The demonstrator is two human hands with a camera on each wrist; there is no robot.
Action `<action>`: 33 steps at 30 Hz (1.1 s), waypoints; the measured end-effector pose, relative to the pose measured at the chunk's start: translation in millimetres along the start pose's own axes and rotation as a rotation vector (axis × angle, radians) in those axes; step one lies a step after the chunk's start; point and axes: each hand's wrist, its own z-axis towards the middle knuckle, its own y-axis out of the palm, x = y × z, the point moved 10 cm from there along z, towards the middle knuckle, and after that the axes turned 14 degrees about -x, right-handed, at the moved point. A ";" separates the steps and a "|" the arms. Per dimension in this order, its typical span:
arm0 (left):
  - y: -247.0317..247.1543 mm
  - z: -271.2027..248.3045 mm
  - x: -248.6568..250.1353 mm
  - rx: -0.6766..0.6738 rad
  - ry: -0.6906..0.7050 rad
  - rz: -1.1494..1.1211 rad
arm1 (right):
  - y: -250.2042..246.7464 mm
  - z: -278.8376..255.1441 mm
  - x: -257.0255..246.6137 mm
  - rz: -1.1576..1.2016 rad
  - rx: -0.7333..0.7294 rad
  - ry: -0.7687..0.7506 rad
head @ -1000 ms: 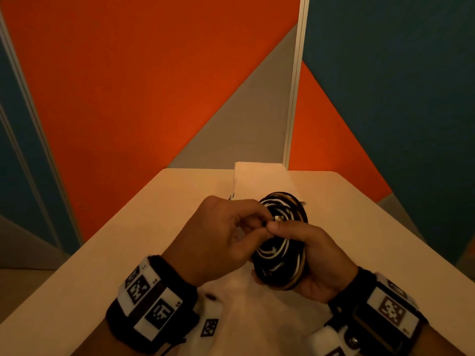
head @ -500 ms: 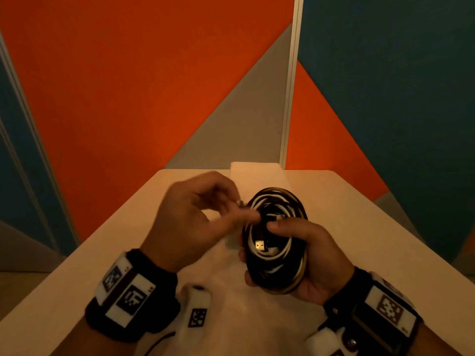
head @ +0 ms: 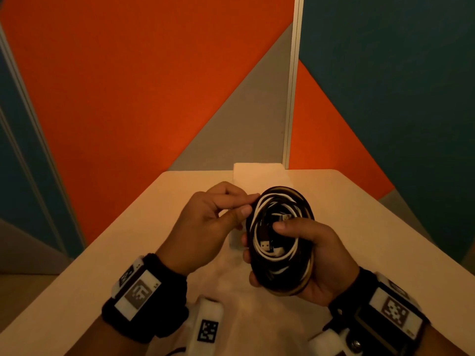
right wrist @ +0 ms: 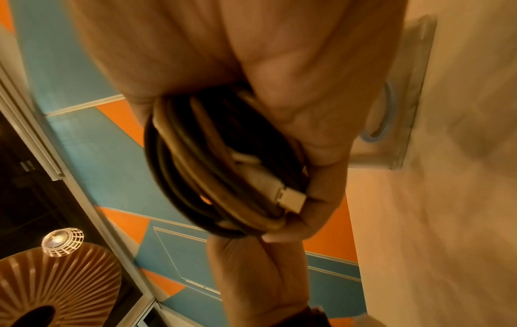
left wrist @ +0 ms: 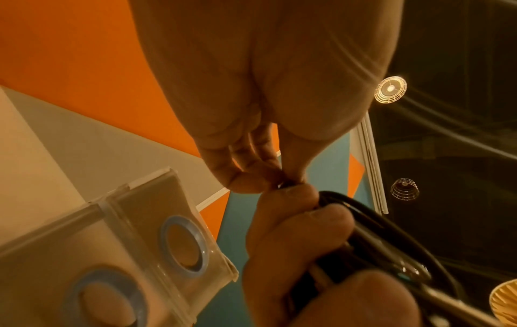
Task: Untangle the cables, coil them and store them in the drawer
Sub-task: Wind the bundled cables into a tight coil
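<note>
A coil of black and white cables (head: 282, 268) stands upright above the table, gripped by my right hand (head: 262, 240), thumb across its middle and fingers behind. A USB plug (head: 264, 244) shows inside the coil. My left hand (head: 250, 203) pinches a black strand at the coil's upper left rim. In the left wrist view the left fingertips (left wrist: 246, 183) press together on the black cable (left wrist: 391, 232). In the right wrist view the coil (right wrist: 196, 172) and a white plug (right wrist: 291, 199) sit in my right palm. A translucent drawer unit (head: 259, 176) stands at the table's back.
The cream table (head: 128, 240) narrows toward orange, grey and teal wall panels. Its left and right edges fall off close to my arms. The drawer fronts (left wrist: 140, 221) carry blue ring pulls (left wrist: 184, 243) and look closed. A pale cloth-like surface (head: 244, 299) lies under my hands.
My left hand left the coil's middle, swung out to the left, and now pinches the upper left rim. The right hand kept its grip, and the coil rose slightly.
</note>
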 end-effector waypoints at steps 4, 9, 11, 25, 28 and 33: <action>13.0 -0.1 3.5 -0.096 -0.037 -0.051 | -4.4 -1.9 -5.9 0.002 0.045 -0.017; 45.2 -8.8 27.4 -0.332 -0.066 0.397 | -4.3 -1.2 1.4 0.003 0.059 0.016; 66.9 -12.2 33.2 -0.432 -0.021 0.619 | -0.4 -1.7 8.5 -0.004 0.044 0.028; 84.8 -6.3 54.0 -0.299 0.115 0.894 | 4.0 -5.3 4.6 0.036 0.021 -0.031; 85.1 -5.5 38.1 -0.423 0.011 0.929 | -2.3 -3.8 7.3 0.026 0.090 -0.013; 85.3 -6.5 40.5 -0.430 0.031 0.986 | 4.7 -5.5 4.4 -0.031 0.075 -0.016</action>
